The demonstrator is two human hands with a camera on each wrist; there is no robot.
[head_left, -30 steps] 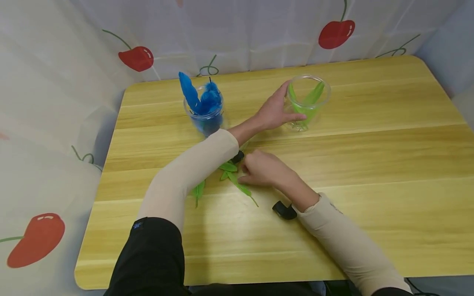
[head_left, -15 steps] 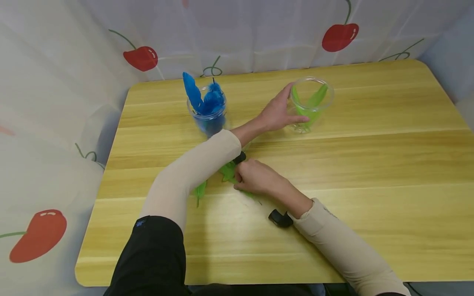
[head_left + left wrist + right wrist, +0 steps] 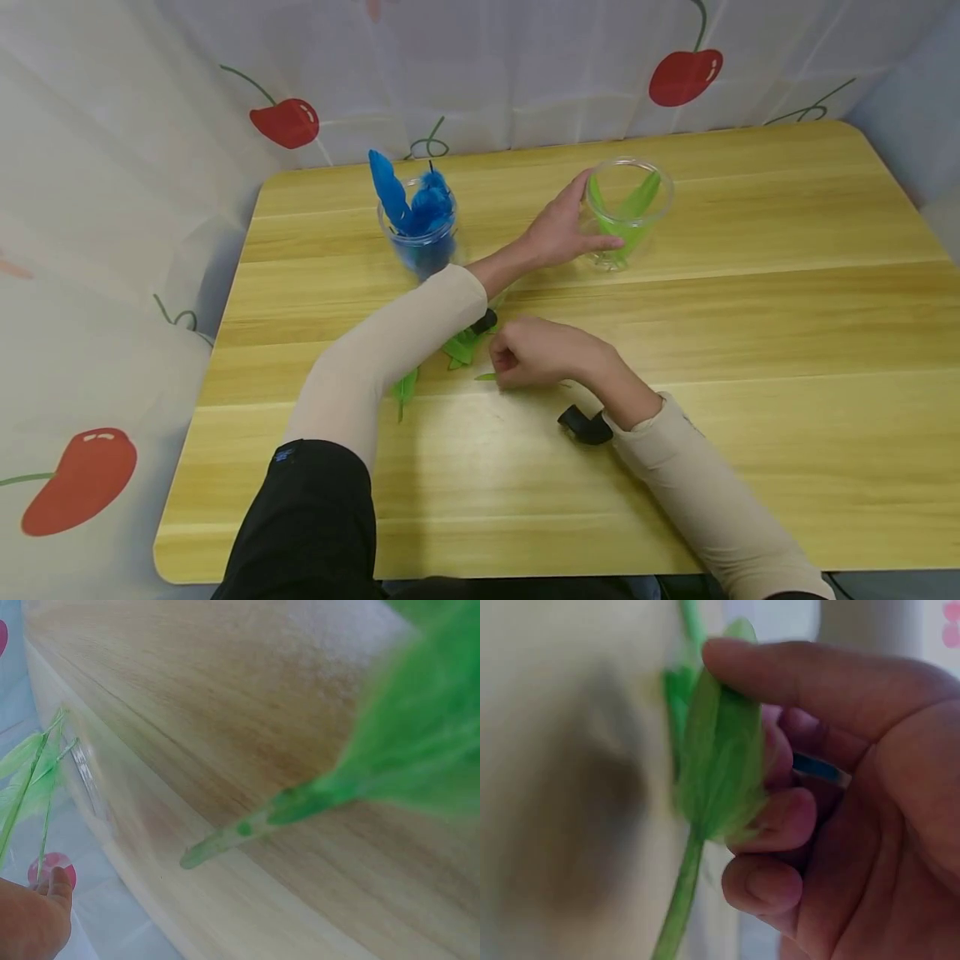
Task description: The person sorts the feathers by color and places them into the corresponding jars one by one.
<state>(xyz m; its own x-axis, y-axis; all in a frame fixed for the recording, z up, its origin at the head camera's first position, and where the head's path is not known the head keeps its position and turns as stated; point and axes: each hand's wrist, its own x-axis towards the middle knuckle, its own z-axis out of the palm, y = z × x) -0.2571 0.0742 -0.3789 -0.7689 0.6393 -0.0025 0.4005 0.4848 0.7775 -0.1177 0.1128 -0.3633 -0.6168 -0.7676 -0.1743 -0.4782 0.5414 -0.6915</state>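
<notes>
Toward the back of the table, my left hand (image 3: 558, 233) holds the side of a clear plastic cup (image 3: 634, 221), its thumb in front and its fingers at the far side. Light green feathers (image 3: 639, 200) stand inside this cup. My right hand (image 3: 543, 354) pinches a green feather (image 3: 724, 776) between thumb and fingers, low over the table; in the head view only the feather's ends show past the hand. More green feathers (image 3: 460, 348) lie on the table, partly hidden by the left sleeve. A single feather (image 3: 406, 388) rests beside that forearm.
Another clear cup (image 3: 423, 240), filled with blue feathers (image 3: 388, 192), stands at the back left, just beyond the left forearm. Black wrist cameras (image 3: 585, 425) sit at both wrists. A curtain with printed cherries (image 3: 285, 122) hangs behind the wooden table (image 3: 787, 333).
My right hand reached left to the green feathers, took hold of one and drew back right with it, away from the pile. The left hand stays at the cup.
</notes>
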